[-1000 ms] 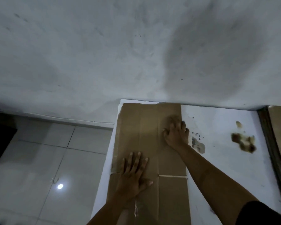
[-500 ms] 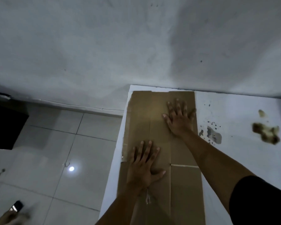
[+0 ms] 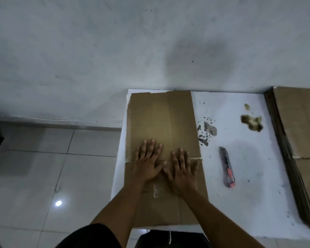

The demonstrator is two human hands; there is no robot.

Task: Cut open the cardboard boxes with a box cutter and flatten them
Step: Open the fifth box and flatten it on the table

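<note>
- Box (image 3: 161, 122): brown cardboard, lying flat on the white table (image 3: 240, 203), along its left side; far end reaches the wall (image 3: 150, 42), near end just short of the table's front edge.
- Creases run lengthwise and across the box; scrap of clear tape (image 3: 157, 191) on it near the wrists.
- L hand (image 3: 148, 164): palm down on the box, fingers straight & spread, flat on the card, gripping nothing.
- R hand (image 3: 183, 170): same, palm down, fingers straight & spread, just beside the L hand; thumbs touching or nearly so, can't tell which.
- Both hands sit abt mid-box, over the cross crease.
- Cutter (image 3: 227, 167): dark w/ red, lying on the table right of the box, apart from both hands, long axis roughly parallel to the box.
- Stack (image 3: 301, 140) of flat cardboard at the table's right edge, well apart from the box.
- Dark stains (image 3: 251, 121) & chipped spots on the table betw box and stack.
- Tiled floor (image 3: 52, 167) left of the table, w/ a light glare spot.
</note>
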